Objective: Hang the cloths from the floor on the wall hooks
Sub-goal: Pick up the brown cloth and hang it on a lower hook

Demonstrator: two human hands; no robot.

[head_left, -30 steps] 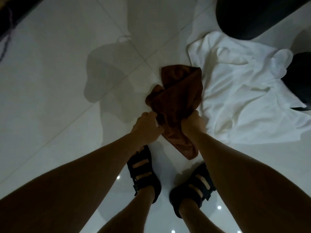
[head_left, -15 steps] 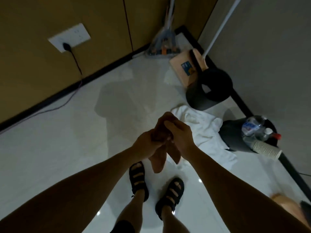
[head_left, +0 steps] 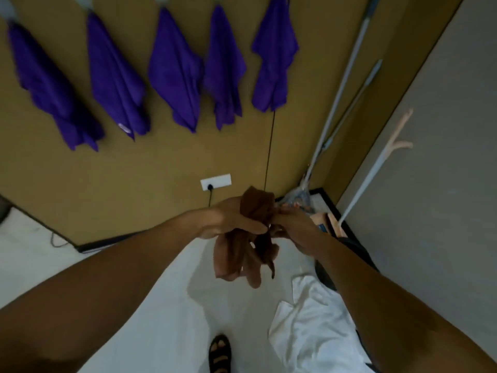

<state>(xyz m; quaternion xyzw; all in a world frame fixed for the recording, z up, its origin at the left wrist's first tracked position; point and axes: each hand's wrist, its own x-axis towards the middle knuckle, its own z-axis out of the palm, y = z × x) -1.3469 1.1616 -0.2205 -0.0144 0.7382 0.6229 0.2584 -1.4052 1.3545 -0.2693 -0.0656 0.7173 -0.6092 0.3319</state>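
Note:
A brown cloth [head_left: 242, 254] hangs bunched in front of me, lifted off the floor. My left hand [head_left: 231, 219] grips its upper part, fingers curled round it. My right hand [head_left: 293, 227] pinches the cloth from the right side. On the tan wall above hang several purple cloths [head_left: 174, 74] from hooks at the frame's top edge. A white cloth [head_left: 314, 324] lies crumpled on the pale tiled floor at lower right, partly behind my right forearm.
A wall socket [head_left: 215, 181] with a plugged cable sits low on the tan wall. Mop handles [head_left: 344, 84] lean in the corner at right, by a grey wall carrying a branch-shaped peg [head_left: 400, 138]. My sandalled foot [head_left: 220, 354] stands below.
I have straightened up from the floor with the brown cloth in both hands. The view has swung from the tiles up to the wall with the purple cloths.

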